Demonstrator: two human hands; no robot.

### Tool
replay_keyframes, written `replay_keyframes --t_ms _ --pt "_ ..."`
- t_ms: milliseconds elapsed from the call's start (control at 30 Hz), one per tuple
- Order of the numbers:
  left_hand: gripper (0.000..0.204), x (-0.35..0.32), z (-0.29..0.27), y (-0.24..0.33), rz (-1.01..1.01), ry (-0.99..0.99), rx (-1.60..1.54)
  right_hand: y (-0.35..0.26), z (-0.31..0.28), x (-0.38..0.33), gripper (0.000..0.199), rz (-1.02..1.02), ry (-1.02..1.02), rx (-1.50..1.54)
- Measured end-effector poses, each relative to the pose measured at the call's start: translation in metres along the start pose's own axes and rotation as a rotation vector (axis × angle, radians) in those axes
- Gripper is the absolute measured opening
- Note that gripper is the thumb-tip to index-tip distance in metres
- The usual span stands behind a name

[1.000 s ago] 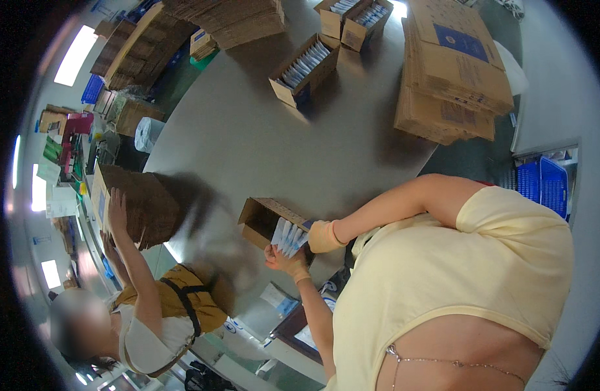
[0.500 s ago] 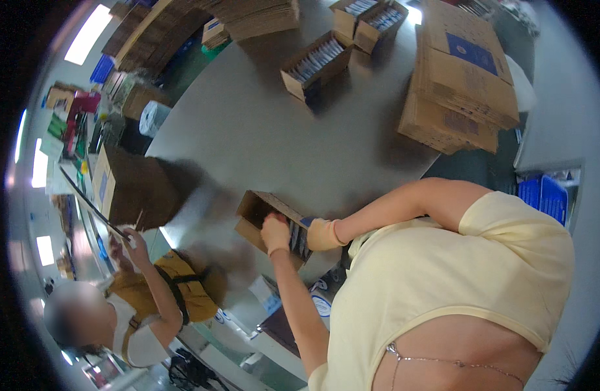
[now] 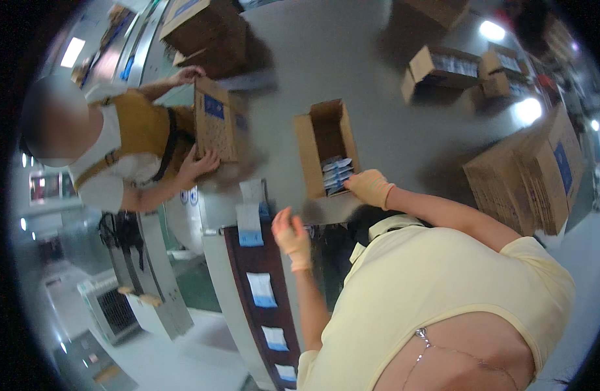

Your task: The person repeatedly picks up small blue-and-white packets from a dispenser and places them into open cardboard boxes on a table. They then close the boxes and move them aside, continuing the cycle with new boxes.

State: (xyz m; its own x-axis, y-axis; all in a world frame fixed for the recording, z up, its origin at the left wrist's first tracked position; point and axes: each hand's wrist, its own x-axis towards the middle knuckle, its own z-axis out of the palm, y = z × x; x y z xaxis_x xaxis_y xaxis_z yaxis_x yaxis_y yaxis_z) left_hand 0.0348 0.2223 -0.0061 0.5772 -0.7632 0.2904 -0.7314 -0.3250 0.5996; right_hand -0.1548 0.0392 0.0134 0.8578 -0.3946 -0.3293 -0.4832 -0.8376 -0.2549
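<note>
An open cardboard box (image 3: 304, 150) stands on the grey table before me, with several white-and-blue packets (image 3: 338, 174) standing in a row at its near end. My right hand (image 3: 372, 188), in a pale orange glove, grips the box's near right edge, its fingertips beside the packets. My left hand (image 3: 292, 240), gloved with bare fingertips, is raised away from the box with fingers apart and nothing in them. It is beside a dark conveyor belt (image 3: 264, 260) carrying several similar packets (image 3: 261, 289) in a line.
Across to the left, a person in a mustard apron holds a closed carton (image 3: 215, 124). A large box (image 3: 209, 32) stands behind that carton. Small boxes of packets (image 3: 447, 68) stand at the far right. Flattened cartons (image 3: 525, 173) are stacked to my right.
My left hand has come out of the box to beside the belt. My right hand stays at the box's edge. My view has turned left, and the person there now holds a carton.
</note>
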Motion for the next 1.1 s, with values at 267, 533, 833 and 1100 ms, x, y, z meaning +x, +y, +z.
replay_keyframes --t_ms 267,533,833,1100 --pt "0.038 -0.145 -0.199 -0.148 -1.107 -0.454 0.793 -0.010 -0.004 0.013 0.018 -0.019 -0.139 -0.061" --pt "0.038 -0.140 -0.193 -0.241 -0.865 -0.233 0.094 -0.011 -0.007 0.013 0.018 0.007 -0.123 -0.031" --pt "0.056 0.118 -0.041 -0.197 -0.456 -0.461 -0.084 -0.010 -0.010 0.009 0.016 0.079 -0.123 -0.019" --pt "0.044 0.155 0.063 -0.072 0.266 -0.456 0.650 0.007 0.008 0.004 0.014 0.067 -0.106 -0.027"
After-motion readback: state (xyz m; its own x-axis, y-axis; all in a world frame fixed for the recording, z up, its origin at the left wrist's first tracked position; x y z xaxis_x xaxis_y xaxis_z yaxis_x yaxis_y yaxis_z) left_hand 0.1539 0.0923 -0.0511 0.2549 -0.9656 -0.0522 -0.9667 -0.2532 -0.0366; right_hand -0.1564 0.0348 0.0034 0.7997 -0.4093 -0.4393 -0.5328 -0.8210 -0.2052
